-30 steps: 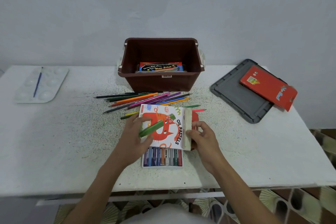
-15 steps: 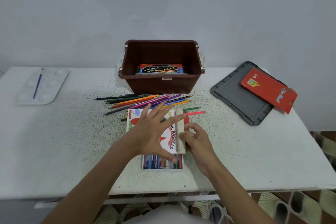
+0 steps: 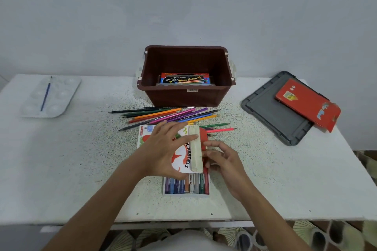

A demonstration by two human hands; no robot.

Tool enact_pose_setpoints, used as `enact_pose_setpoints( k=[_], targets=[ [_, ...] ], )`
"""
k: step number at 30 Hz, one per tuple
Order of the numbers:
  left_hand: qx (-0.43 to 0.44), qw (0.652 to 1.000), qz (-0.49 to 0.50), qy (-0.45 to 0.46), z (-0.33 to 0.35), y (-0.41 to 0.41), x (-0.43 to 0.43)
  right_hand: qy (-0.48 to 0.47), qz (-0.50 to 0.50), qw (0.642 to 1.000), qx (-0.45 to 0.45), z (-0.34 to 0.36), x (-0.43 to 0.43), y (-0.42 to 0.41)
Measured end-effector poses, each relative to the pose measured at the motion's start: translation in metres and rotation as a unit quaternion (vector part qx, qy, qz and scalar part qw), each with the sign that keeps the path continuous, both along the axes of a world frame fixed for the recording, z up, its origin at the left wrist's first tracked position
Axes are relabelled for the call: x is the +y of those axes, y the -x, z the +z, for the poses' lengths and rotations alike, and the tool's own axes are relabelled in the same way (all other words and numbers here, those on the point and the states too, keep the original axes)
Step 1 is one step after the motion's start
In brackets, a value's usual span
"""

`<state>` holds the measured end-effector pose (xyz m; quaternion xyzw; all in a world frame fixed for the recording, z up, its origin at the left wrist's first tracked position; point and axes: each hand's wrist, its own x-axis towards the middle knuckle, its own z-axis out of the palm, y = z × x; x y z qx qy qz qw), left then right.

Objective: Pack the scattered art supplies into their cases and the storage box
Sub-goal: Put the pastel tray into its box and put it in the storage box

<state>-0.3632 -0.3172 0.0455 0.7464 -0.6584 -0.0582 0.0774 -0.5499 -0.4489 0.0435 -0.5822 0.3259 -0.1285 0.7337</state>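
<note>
An oil pastels box [image 3: 186, 157] lies near the table's front edge, its printed lid half over a tray of pastels [image 3: 186, 186] that sticks out at the front. My left hand [image 3: 163, 149] lies flat on the lid with its fingers spread. My right hand [image 3: 221, 161] pinches the red flap at the lid's right edge. Loose coloured pencils [image 3: 167, 116] are scattered just behind the box. The brown storage box [image 3: 186, 96] stands behind the pencils and holds a water colour set [image 3: 184, 79].
A grey lid [image 3: 273, 112] lies at the right with a red pencil case [image 3: 306, 104] on top of it. At the far left sits a white palette [image 3: 51, 96] with a blue brush [image 3: 46, 93] on it.
The green pastel that my left hand held is out of sight. My left hand has spread flat on the lid and pushed it down. My right hand stays at the flap.
</note>
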Motion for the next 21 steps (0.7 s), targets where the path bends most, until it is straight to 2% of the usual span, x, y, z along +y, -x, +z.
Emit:
enact_pose_setpoints(
  k=[2, 4, 8, 10, 13, 17, 21],
  targets=[
    [0.009, 1.0, 0.025, -0.001, -0.001, -0.007, 0.009, 0.075, 0.02, 0.997, 0.015, -0.001, -0.006, -0.001],
    [0.018, 0.999, 0.047, 0.01, -0.004, -0.014, 0.022, 0.194, 0.06, 0.979, 0.033, -0.005, -0.012, -0.002],
    [0.04, 0.995, 0.086, 0.024, -0.018, -0.023, 0.056, 0.408, 0.17, 0.892, 0.093, -0.016, -0.016, -0.006],
    [0.048, 0.993, 0.107, 0.022, -0.025, -0.026, 0.071, 0.536, 0.235, 0.805, 0.098, -0.018, -0.017, -0.009],
    [0.055, 0.99, 0.13, 0.026, -0.029, -0.031, 0.09, 0.703, 0.34, 0.618, 0.09, -0.017, -0.021, -0.019],
    [0.055, 0.988, 0.139, 0.03, -0.029, -0.037, 0.105, 0.741, 0.499, 0.432, 0.119, 0.001, -0.029, -0.035],
    [0.05, 0.988, 0.146, 0.023, -0.031, -0.042, 0.113, 0.751, 0.57, 0.295, 0.156, 0.018, -0.028, -0.055]
  ],
)
